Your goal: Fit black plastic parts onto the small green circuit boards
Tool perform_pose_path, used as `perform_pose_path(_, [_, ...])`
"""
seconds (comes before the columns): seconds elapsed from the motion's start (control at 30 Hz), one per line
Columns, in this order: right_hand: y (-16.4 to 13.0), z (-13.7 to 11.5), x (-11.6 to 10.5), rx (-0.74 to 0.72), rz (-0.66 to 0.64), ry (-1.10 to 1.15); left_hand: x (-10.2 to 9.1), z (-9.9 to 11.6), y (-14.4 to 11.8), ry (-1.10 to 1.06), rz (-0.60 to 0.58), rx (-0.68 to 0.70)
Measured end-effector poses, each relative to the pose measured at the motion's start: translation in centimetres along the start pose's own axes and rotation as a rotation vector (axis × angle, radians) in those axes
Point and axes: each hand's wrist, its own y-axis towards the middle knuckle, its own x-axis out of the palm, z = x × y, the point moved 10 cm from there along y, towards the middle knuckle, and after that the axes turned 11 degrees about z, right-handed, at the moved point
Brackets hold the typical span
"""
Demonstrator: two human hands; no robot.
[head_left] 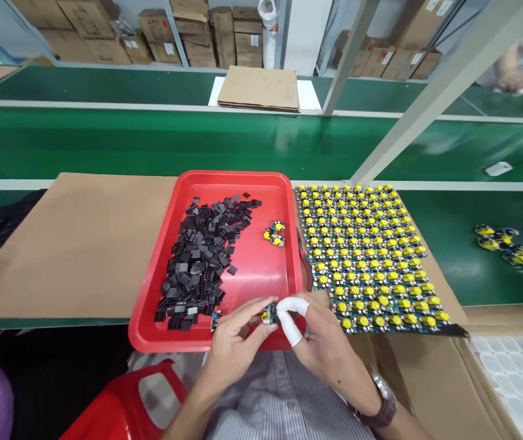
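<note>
Small circuit board (269, 314) pinched between left hand (234, 342) and right hand (323, 342) fingertips; light, rigid, likely fragile—hold by edges.

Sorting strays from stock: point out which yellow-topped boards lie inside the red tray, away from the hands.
The small cluster of boards on the red tray, right of the black pieces; the big panel lies outside it.

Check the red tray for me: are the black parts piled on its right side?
No, the black parts are heaped on the left side of the red tray; only a few small yellow-topped boards lie toward its right.
</note>
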Motion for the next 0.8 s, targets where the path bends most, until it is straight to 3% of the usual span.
perform_pose_path(0.47, [0.3,-0.1,0.5,-0.005,-0.152,-0.123,0.7,1.2,-0.2,0.08,-0.058,0.144])
perform_pose_path(0.6, [0.0,0.7,0.3,0.027,-0.037,0.007,0.2,1.6,-0.2,0.13,0.013,0.199])
perform_pose_path(0.7, [-0.7,1.5,-0.1,0.087,0.084,0.166,-0.7,0.7,-0.4,0.103,0.127,0.138])
perform_pose_path(0.8, [-1.3,0.8,0.0,0.021,0.099,0.16,-1.0,-0.1,-0.9,0.079,0.196,0.1])
